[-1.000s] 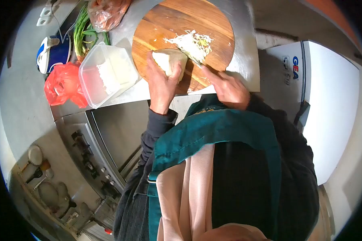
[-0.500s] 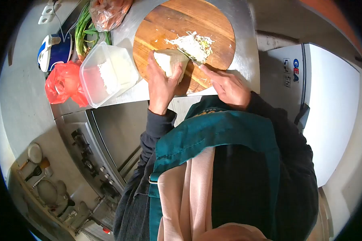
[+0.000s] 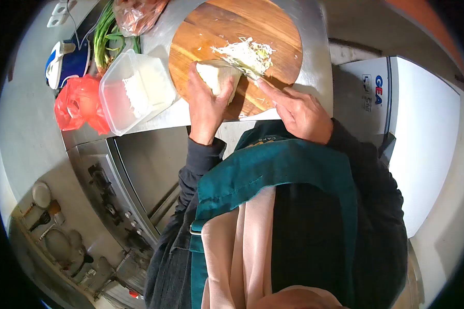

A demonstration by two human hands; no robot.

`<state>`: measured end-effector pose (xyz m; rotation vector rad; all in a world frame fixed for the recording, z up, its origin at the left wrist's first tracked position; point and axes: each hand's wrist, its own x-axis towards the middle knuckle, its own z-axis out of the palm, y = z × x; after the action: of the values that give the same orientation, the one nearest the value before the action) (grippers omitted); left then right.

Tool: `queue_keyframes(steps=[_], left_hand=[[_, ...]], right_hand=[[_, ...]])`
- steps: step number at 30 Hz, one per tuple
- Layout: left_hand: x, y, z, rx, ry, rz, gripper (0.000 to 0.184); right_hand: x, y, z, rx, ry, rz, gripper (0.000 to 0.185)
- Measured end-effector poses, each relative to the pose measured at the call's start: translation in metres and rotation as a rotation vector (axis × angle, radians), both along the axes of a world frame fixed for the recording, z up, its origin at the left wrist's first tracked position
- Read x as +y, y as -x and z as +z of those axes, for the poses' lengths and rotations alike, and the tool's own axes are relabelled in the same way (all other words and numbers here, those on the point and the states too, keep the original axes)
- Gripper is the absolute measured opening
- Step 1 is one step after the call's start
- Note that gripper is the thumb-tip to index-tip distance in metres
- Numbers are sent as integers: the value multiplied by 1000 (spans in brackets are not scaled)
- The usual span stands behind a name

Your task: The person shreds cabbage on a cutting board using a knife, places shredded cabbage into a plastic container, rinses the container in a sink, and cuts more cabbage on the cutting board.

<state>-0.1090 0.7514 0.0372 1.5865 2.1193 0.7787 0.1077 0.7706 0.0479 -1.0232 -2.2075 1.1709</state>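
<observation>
My left hand [image 3: 207,105] is wrapped round a pale piece of cabbage [image 3: 217,77] on the round wooden cutting board [image 3: 201,33]. My right hand [image 3: 299,110] grips a knife [image 3: 250,75], its index finger stretched along the top and its handle hidden in the palm. The blade lies against the cabbage's right, cut side. Just beyond the blade, a loose heap of shredded cabbage [image 3: 252,55] is spread over the board.
Left of the board is a clear plastic container [image 3: 111,98] with white shreds inside. Beside it are a red plastic bag [image 3: 80,105], a blue-and-white appliance [image 3: 69,67], green onions [image 3: 104,38] and a clear bag of orange contents [image 3: 136,15]. A white freezer [image 3: 423,139] stands at right.
My right hand and the knife have shifted slightly right and toward me. My left hand stays round the cabbage. The whole view has moved a little.
</observation>
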Motion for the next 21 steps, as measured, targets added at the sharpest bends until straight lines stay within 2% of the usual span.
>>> queue_keyframes(steps=[2,5,7,9,10,13,16,19,21], left_hand=[[-1,-3,7,-3,25,20,81],[-1,-3,4,40,-1,-3,81],[0,0,3,99,-46,-21,81],[-1,-2,5,17,21,3,81],[0,-3,6,14,23,1,81],[0,-3,5,-28,45,33,81],[-1,-3,4,29,18,7,81],[1,-3,5,9,9,7,81],[-2,-1,3,44,-3,-20,81]], right_hand=[[-1,4,0,-93,19,5,51],[5,16,-38,-103,42,-2,52],[9,18,-34,-57,1,-1,51],[10,9,-23,75,-12,-29,50],[5,6,-33,150,-241,-66,46],[-5,-1,-11,68,-90,-42,45],[-3,1,-24,27,-57,-26,45],[0,10,-34,37,73,-64,44],[6,4,-18,95,80,-49,44]])
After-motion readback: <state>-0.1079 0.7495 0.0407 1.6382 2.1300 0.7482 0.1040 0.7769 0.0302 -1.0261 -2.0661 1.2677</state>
